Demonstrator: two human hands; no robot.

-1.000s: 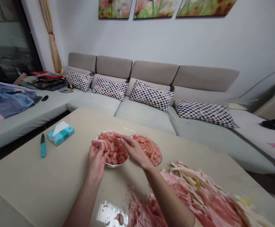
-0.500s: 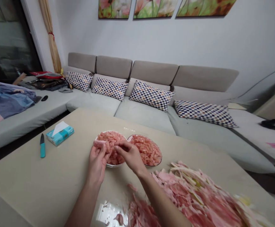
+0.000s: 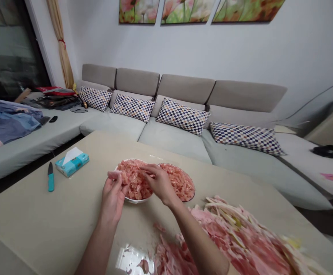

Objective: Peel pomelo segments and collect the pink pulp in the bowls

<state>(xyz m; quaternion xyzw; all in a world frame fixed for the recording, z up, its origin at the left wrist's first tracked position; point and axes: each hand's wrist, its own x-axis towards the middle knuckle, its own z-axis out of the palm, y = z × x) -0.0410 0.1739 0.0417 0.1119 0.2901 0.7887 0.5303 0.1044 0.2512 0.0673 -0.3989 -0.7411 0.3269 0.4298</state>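
Note:
My left hand [image 3: 113, 196] is closed around a partly peeled pink pomelo segment [image 3: 115, 175], at the left rim of a white bowl [image 3: 137, 201]. Loose pomelo pulp [image 3: 137, 185] heaps up in that bowl. Over its right side, my right hand [image 3: 159, 183] has its fingers bent and drawn together close above the pulp; whatever they pinch is too small to make out. Just behind this hand stands a dark-rimmed plate [image 3: 194, 194] with more pink pulp [image 3: 180, 181], partly covered by the hand.
A large pile of pink and white pomelo membranes [image 3: 226, 236] spreads over the table [image 3: 40, 229] at front right. Scraps lie near a shiny patch. At left are a tissue pack [image 3: 73, 163] and a teal-handled knife [image 3: 51, 179]. A sofa [image 3: 177, 139] runs behind the table.
My left hand has moved slightly left with the segment, away from the right hand. My right hand has risen a little and tilted over the bowl, so the hands are farther apart.

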